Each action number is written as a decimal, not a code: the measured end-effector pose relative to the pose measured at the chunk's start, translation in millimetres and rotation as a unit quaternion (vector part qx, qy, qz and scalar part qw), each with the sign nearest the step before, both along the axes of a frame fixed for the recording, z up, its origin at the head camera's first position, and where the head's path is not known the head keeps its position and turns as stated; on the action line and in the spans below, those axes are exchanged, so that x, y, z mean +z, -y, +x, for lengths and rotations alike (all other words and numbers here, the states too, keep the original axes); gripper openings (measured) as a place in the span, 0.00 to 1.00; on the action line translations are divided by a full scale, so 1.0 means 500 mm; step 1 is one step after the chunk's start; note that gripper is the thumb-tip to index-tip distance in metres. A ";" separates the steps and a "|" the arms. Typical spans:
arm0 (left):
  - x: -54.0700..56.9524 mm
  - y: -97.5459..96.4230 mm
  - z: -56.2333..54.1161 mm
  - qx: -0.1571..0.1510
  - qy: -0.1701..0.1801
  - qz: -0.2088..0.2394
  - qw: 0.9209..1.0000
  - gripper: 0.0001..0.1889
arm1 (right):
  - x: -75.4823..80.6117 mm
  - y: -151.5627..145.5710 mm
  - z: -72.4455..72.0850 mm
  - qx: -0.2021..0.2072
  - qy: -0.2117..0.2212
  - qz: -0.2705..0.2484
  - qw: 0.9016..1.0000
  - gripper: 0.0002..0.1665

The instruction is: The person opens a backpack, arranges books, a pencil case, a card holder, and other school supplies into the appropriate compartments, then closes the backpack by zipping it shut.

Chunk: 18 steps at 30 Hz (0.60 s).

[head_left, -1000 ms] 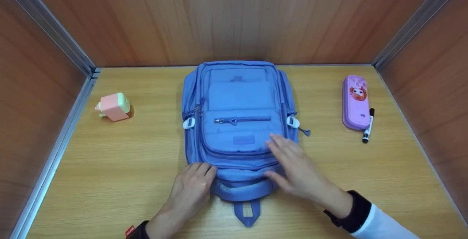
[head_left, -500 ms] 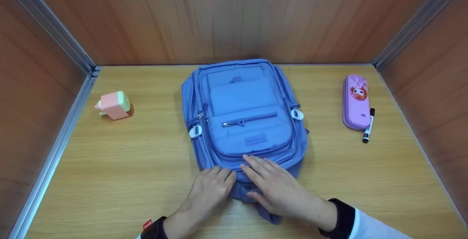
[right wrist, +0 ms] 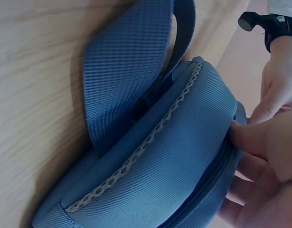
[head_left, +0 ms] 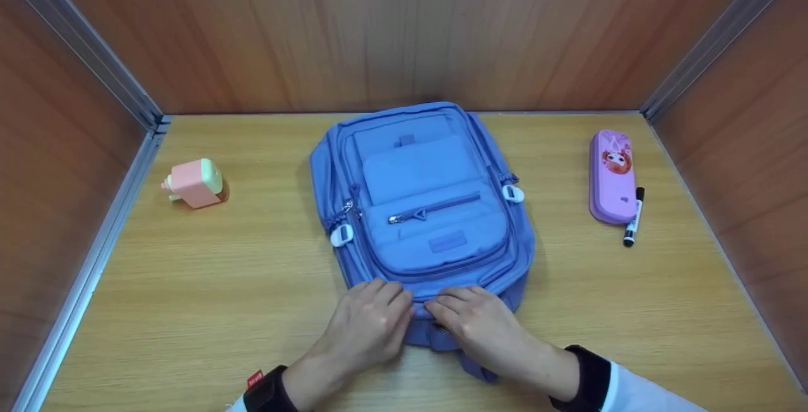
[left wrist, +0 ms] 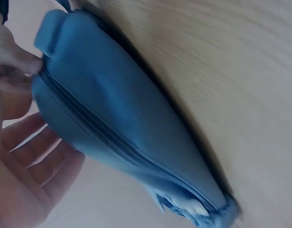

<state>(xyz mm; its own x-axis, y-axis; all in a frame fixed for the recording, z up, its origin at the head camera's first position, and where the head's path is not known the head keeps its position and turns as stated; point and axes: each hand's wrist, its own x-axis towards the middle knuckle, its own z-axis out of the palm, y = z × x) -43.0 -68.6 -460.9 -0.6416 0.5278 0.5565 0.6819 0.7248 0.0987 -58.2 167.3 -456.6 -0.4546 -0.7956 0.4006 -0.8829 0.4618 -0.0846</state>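
Observation:
A blue backpack (head_left: 423, 172) lies flat on the table, slightly turned, its front pocket facing up. My left hand (head_left: 372, 320) holds its near edge, fingers bent over the fabric. Close beside it, my right hand (head_left: 483, 327) pinches the same edge. In the right wrist view, the right thumb (right wrist: 248, 137) presses near a dark zipper (right wrist: 203, 190), with the fingers on its other side. A webbing loop (right wrist: 127, 66) stands out from the bag there. The left wrist view shows a zipper (left wrist: 93, 123) running along the bag's side; the left fingers (left wrist: 46, 161) lie against the fabric.
A pink and light-green object (head_left: 194, 183) with a small nozzle-like end stands on the table (head_left: 252, 260) at left. At right lie a purple pencil case (head_left: 613, 175) with a printed figure and a black-and-white marker (head_left: 634, 216). Wooden panels (head_left: 404, 33) enclose the table.
The backpack's near end has swung to the right, tilting the bag. My left hand moved right with it. My right hand came down from the front pocket and bent its fingers over the near edge.

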 end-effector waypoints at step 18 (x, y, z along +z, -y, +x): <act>-0.007 0.192 -0.183 0.102 0.171 -0.094 0.975 0.44 | 0.000 -0.046 -0.012 0.047 -0.012 -0.024 0.999 0.15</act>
